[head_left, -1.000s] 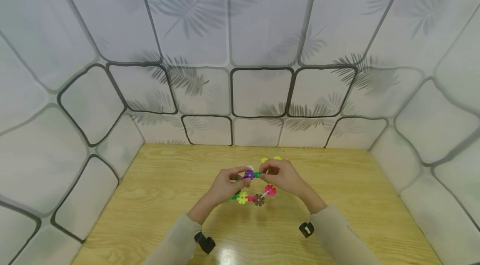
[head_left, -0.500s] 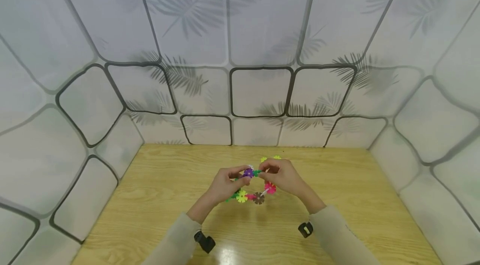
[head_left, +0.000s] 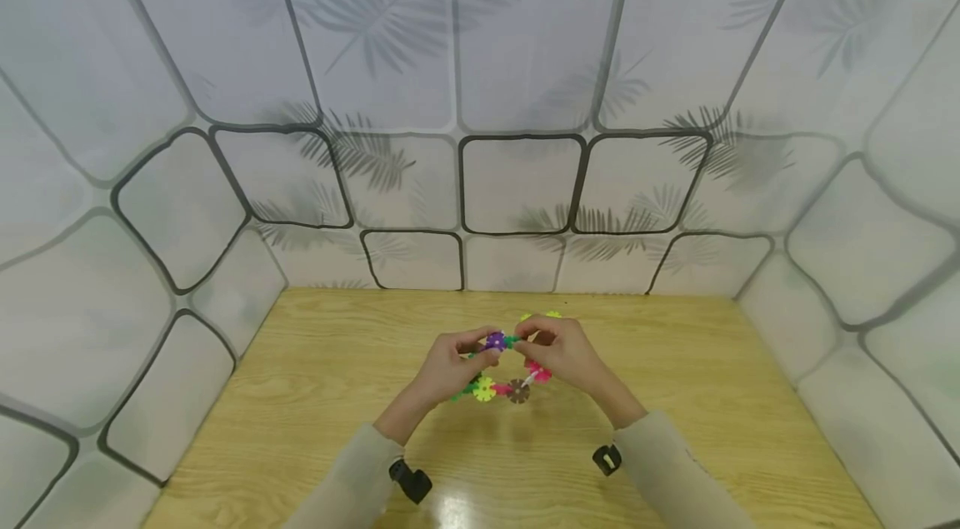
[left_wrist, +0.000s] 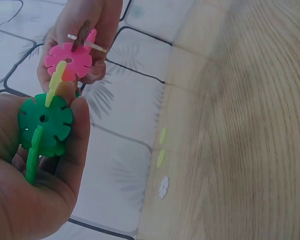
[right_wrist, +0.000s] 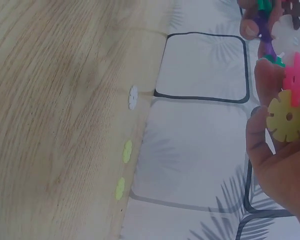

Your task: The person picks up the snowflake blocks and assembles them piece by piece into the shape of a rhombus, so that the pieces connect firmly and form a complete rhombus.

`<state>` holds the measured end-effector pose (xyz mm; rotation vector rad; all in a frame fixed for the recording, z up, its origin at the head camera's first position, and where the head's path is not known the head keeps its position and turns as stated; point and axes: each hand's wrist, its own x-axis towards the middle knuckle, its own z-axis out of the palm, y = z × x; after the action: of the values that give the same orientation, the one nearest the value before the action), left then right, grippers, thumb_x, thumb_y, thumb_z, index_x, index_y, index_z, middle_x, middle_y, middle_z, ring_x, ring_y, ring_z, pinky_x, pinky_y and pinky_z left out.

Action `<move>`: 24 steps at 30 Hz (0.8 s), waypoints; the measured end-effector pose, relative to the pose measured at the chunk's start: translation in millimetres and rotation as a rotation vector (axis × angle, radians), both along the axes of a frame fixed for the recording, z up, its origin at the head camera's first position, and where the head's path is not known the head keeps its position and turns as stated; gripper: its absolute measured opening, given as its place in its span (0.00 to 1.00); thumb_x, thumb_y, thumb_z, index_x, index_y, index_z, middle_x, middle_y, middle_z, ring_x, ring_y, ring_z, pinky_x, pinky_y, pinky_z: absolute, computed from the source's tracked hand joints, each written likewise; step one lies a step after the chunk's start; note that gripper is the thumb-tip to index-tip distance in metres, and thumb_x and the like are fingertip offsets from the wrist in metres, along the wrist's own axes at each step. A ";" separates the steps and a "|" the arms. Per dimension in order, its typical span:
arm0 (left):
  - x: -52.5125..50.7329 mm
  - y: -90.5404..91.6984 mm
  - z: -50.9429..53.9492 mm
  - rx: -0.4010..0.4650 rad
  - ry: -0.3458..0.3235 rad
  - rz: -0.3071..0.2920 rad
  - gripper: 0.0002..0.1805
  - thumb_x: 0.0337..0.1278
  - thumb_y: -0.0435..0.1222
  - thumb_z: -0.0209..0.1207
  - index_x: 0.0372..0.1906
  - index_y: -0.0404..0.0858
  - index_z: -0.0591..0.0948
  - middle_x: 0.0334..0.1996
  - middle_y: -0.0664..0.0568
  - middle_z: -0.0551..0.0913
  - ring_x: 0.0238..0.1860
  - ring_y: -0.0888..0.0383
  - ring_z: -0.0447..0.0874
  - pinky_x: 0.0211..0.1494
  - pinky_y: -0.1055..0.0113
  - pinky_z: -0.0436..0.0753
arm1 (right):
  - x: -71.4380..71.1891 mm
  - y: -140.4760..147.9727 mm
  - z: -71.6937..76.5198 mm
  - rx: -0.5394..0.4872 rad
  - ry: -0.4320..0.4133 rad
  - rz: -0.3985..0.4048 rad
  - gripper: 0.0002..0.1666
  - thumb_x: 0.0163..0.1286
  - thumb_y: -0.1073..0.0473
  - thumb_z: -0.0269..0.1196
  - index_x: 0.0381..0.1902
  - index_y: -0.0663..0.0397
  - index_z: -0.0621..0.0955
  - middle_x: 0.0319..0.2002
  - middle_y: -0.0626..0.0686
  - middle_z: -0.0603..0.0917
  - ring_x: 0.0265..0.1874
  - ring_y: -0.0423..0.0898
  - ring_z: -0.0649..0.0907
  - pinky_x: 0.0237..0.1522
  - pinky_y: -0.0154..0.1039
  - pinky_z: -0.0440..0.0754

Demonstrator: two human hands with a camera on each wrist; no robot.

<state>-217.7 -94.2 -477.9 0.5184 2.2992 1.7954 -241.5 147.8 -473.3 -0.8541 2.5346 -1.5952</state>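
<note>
Between my hands hangs a chain of slotted plastic snowflake discs, bent into a ring above the table. My left hand [head_left: 450, 364] pinches the purple disc [head_left: 496, 341] between thumb and fingers. At the green disc [head_left: 512, 341] beside it, my right hand [head_left: 561, 352] pinches the chain; its fingertips partly cover the join. The lower side of the ring shows a yellow disc [head_left: 484, 389], a brown disc [head_left: 517, 391] and a pink disc [head_left: 539, 371]. Green discs [left_wrist: 44, 119] lie against my left palm in the left wrist view, and another yellow disc [right_wrist: 288, 116] sits by my right palm.
Loose on the wooden table [head_left: 322, 396] near its back edge lie two yellow discs [right_wrist: 127, 151] and a white disc [right_wrist: 133, 97]. Patterned cloth walls [head_left: 525, 179] stand behind and on both sides. A black wrist strap shows on each sleeve.
Both hands and the ring of discs have shifted slightly up in the head view. The pinching hold on both sides looks the same, and the purple and green discs stay side by side.
</note>
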 end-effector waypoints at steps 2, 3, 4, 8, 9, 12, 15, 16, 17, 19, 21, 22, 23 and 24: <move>-0.2 0.2 -0.3 0.001 -0.002 -0.001 0.25 0.76 0.37 0.62 0.71 0.33 0.78 0.46 0.34 0.90 0.39 0.63 0.88 0.27 0.74 0.75 | 0.8 -0.9 1.0 0.002 0.011 -0.002 0.04 0.75 0.61 0.68 0.45 0.52 0.88 0.30 0.56 0.89 0.21 0.39 0.84 0.20 0.34 0.80; -0.3 0.3 -0.5 0.001 -0.001 -0.005 0.25 0.76 0.37 0.62 0.72 0.33 0.78 0.46 0.33 0.90 0.38 0.62 0.87 0.26 0.74 0.75 | 1.4 -0.9 1.7 0.004 0.011 -0.002 0.04 0.75 0.61 0.68 0.45 0.52 0.88 0.30 0.55 0.89 0.21 0.39 0.84 0.20 0.34 0.81; -0.4 0.5 -0.6 0.000 0.001 -0.007 0.25 0.76 0.37 0.62 0.72 0.32 0.77 0.46 0.33 0.90 0.37 0.62 0.86 0.26 0.74 0.74 | 2.0 -0.8 3.0 0.007 0.011 -0.002 0.04 0.75 0.61 0.68 0.45 0.52 0.88 0.30 0.56 0.89 0.21 0.39 0.84 0.21 0.34 0.81; -0.5 1.5 -0.6 -0.003 0.014 -0.016 0.25 0.76 0.35 0.61 0.71 0.31 0.77 0.44 0.32 0.89 0.35 0.62 0.85 0.27 0.74 0.74 | 3.3 0.6 7.0 0.024 -0.003 0.002 0.05 0.75 0.62 0.68 0.46 0.52 0.87 0.29 0.58 0.89 0.21 0.38 0.83 0.20 0.33 0.80; -0.4 2.0 -0.4 -0.005 0.014 -0.017 0.24 0.76 0.35 0.61 0.71 0.31 0.77 0.45 0.31 0.89 0.35 0.62 0.85 0.28 0.74 0.75 | 2.7 1.1 6.7 0.028 -0.006 0.001 0.05 0.75 0.61 0.68 0.46 0.53 0.87 0.28 0.58 0.88 0.21 0.38 0.82 0.20 0.33 0.79; -0.1 3.7 0.0 -0.010 0.001 -0.020 0.23 0.77 0.36 0.61 0.70 0.33 0.77 0.45 0.31 0.89 0.38 0.61 0.87 0.33 0.72 0.79 | 0.9 2.0 5.0 0.034 -0.013 -0.007 0.05 0.76 0.60 0.68 0.47 0.52 0.87 0.29 0.58 0.88 0.21 0.37 0.81 0.20 0.33 0.78; 0.3 5.6 1.0 -0.009 -0.019 -0.025 0.22 0.77 0.37 0.61 0.68 0.33 0.77 0.46 0.32 0.89 0.43 0.55 0.90 0.38 0.70 0.83 | -0.1 2.1 2.9 0.036 -0.016 -0.019 0.05 0.76 0.60 0.68 0.46 0.50 0.87 0.28 0.54 0.87 0.20 0.37 0.78 0.20 0.32 0.76; 0.2 6.0 1.1 -0.007 -0.027 -0.027 0.21 0.77 0.38 0.61 0.67 0.34 0.77 0.46 0.32 0.89 0.45 0.54 0.90 0.40 0.69 0.84 | -0.1 1.9 2.6 0.032 -0.018 -0.019 0.05 0.75 0.60 0.68 0.46 0.50 0.88 0.29 0.55 0.87 0.20 0.37 0.78 0.20 0.32 0.76; 0.1 6.4 1.0 -0.005 -0.035 -0.029 0.21 0.78 0.38 0.61 0.67 0.34 0.76 0.47 0.32 0.89 0.46 0.52 0.90 0.41 0.69 0.84 | -0.3 1.9 1.9 0.026 -0.017 -0.018 0.05 0.75 0.60 0.68 0.46 0.50 0.88 0.29 0.55 0.87 0.19 0.37 0.77 0.20 0.32 0.75; 0.4 7.4 1.4 0.001 -0.046 -0.030 0.20 0.78 0.38 0.60 0.66 0.34 0.76 0.47 0.31 0.88 0.46 0.52 0.90 0.42 0.68 0.84 | -0.9 1.9 -0.1 0.014 -0.007 -0.008 0.05 0.75 0.60 0.68 0.46 0.50 0.88 0.28 0.55 0.87 0.19 0.36 0.76 0.19 0.32 0.75; 0.5 8.4 0.9 0.004 -0.049 -0.030 0.20 0.78 0.39 0.60 0.66 0.34 0.76 0.47 0.30 0.88 0.44 0.52 0.89 0.38 0.68 0.82 | -2.1 2.0 -3.1 -0.005 -0.001 0.013 0.05 0.76 0.60 0.68 0.47 0.50 0.88 0.30 0.58 0.87 0.18 0.37 0.77 0.19 0.32 0.75; 0.7 9.1 0.6 0.005 -0.049 -0.031 0.20 0.78 0.39 0.60 0.65 0.34 0.76 0.47 0.30 0.88 0.43 0.53 0.88 0.36 0.69 0.81 | -2.9 1.8 -4.7 -0.009 0.004 0.021 0.05 0.76 0.60 0.68 0.47 0.50 0.88 0.30 0.58 0.87 0.19 0.37 0.77 0.19 0.32 0.75; 1.0 9.9 0.4 0.005 -0.048 -0.029 0.19 0.78 0.39 0.60 0.65 0.34 0.76 0.47 0.30 0.88 0.41 0.54 0.87 0.35 0.69 0.80 | -3.3 1.6 -5.8 -0.009 0.006 0.027 0.06 0.76 0.60 0.67 0.47 0.50 0.88 0.31 0.57 0.87 0.19 0.37 0.78 0.18 0.32 0.75; 1.4 10.7 0.2 0.006 -0.043 -0.028 0.19 0.78 0.39 0.60 0.64 0.33 0.77 0.46 0.31 0.89 0.40 0.55 0.87 0.33 0.69 0.78 | -3.5 1.2 -6.6 -0.008 0.009 0.031 0.06 0.76 0.60 0.67 0.48 0.50 0.88 0.33 0.56 0.87 0.20 0.38 0.79 0.19 0.33 0.76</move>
<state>-216.3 -83.5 -477.6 0.5049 2.2479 1.7839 -245.0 149.0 -479.9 -0.8996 2.5099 -1.5969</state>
